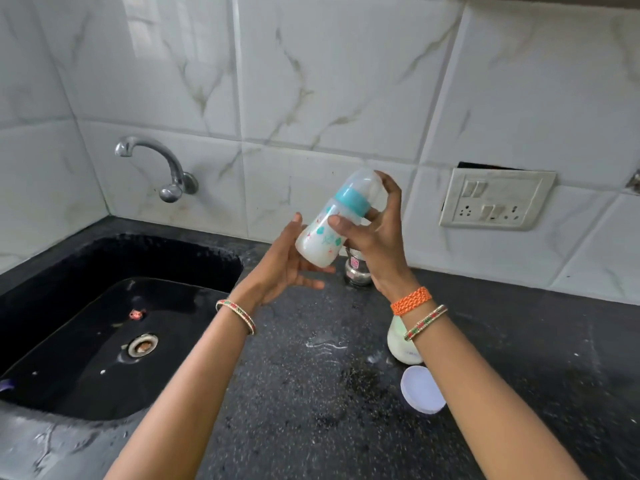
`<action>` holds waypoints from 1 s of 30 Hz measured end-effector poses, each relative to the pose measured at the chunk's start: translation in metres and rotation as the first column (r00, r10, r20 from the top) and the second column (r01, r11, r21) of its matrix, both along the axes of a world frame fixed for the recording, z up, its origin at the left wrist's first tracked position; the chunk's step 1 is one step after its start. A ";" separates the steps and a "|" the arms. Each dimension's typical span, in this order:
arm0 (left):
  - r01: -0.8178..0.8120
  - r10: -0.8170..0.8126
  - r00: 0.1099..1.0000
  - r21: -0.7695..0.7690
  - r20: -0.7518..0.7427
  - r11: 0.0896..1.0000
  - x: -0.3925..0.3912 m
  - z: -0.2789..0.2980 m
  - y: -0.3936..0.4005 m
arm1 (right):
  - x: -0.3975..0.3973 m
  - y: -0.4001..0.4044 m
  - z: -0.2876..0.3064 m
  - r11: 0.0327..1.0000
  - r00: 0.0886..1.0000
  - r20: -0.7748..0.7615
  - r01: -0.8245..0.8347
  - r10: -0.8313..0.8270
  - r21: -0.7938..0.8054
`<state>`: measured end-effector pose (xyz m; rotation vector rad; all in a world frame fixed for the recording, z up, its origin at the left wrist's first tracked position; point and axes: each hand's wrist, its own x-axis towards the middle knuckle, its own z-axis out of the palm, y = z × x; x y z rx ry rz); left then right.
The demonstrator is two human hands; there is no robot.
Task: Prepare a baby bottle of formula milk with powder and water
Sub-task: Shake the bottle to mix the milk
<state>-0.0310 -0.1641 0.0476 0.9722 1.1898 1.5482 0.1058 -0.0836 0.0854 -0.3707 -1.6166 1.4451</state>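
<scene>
A baby bottle (pixel 320 242) with a teal collar and a clear cap is tilted in the air above the counter, with white milk inside. My right hand (pixel 375 237) is wrapped around its neck and cap. Just left of the bottle's base, my left hand (pixel 282 268) is spread with the fingers apart; whether it touches the bottle I cannot tell. A pale green and white container (pixel 398 342) stands on the counter, partly hidden behind my right wrist. Its round white lid (pixel 422 389) lies flat in front of it.
A small steel cup (pixel 355 270) stands behind the hands near the wall. The black sink (pixel 114 327) with a wall tap (pixel 156 164) fills the left. A wet patch (pixel 325 344) marks the dark speckled counter (pixel 311 410). A switch and socket plate (pixel 495 200) is on the tiled wall at right.
</scene>
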 end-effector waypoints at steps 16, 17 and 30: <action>-0.115 0.112 0.992 0.048 0.055 0.992 0.006 -0.030 0.006 | 0.025 0.027 0.004 0.775 0.706 -0.509 0.088 -0.492 -0.626; -0.153 0.151 0.987 0.031 0.055 0.988 0.003 -0.033 0.006 | 0.028 0.032 0.000 0.742 0.657 -0.522 0.087 -0.544 -0.664; -0.126 0.119 0.988 -0.068 -0.098 0.990 0.005 -0.036 0.005 | 0.022 0.033 -0.012 0.893 0.983 -0.028 0.154 -0.182 -0.424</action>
